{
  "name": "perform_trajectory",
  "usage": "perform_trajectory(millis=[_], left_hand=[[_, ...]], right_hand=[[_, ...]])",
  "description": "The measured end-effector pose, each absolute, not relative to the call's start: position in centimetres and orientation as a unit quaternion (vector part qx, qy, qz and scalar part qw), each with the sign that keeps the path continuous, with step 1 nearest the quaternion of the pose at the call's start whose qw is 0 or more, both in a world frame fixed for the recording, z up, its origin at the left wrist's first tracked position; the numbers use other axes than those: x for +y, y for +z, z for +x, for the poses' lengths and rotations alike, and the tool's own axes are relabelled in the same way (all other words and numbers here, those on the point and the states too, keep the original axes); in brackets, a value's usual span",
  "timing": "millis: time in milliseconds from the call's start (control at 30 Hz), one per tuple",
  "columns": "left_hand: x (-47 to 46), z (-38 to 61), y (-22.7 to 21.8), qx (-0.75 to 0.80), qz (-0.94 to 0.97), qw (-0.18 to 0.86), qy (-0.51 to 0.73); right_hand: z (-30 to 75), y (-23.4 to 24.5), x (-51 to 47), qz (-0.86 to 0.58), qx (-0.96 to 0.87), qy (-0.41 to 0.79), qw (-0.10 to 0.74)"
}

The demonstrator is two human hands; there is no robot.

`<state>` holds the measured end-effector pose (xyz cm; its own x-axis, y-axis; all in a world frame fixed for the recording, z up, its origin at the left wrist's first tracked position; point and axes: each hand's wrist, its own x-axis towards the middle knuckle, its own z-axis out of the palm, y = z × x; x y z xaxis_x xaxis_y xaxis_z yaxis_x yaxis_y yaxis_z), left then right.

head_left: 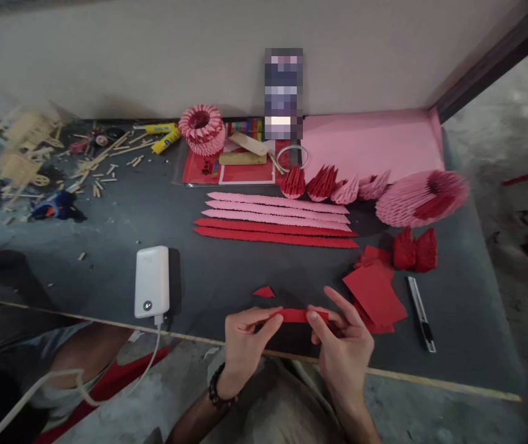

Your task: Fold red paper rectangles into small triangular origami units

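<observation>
My left hand (244, 342) and my right hand (343, 345) pinch the two ends of a narrow folded red paper strip (297, 316) above the near edge of the dark table (107, 246). A small folded red triangle (264, 291) lies just beyond the strip. To the right of my right hand sits a loose stack of red paper rectangles (375, 295), with a utility knife (421, 322) beside it.
Long pink and red folded strips (277, 220) lie mid-table. Behind them are folded red and pink modules (329, 183), a pink origami bowl (424, 196), a ring-shaped model (202, 128) and pink sheets (370, 142). A white power bank (152, 282) with cable sits left. Wooden sticks, glue tubes (165, 135) clutter the far left.
</observation>
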<state>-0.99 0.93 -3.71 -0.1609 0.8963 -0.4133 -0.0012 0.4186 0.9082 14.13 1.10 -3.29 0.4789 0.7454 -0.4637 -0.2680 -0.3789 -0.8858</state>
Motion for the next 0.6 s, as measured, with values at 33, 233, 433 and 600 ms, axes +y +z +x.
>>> perform_trajectory(millis=[33, 233, 433, 600], left_hand=[[1.0, -1.2, -3.5, 0.641, 0.359, 0.548, 0.399], [1.3, -1.5, -2.8, 0.628, 0.383, 0.547, 0.400], [0.3, 0.0, -3.4, 0.604, 0.355, 0.528, 0.481], [-0.6, 0.4, -3.1, 0.571, 0.347, 0.544, 0.507]], right_hand=[[14.2, -3.3, 1.1, -0.678, -0.174, 0.483, 0.526], [14.7, -3.3, 1.0, -0.660, -0.162, 0.503, 0.534], [12.3, -3.2, 0.1, -0.554, -0.173, 0.600, 0.551], [10.6, -2.8, -0.7, -0.573, -0.108, 0.610, 0.537]])
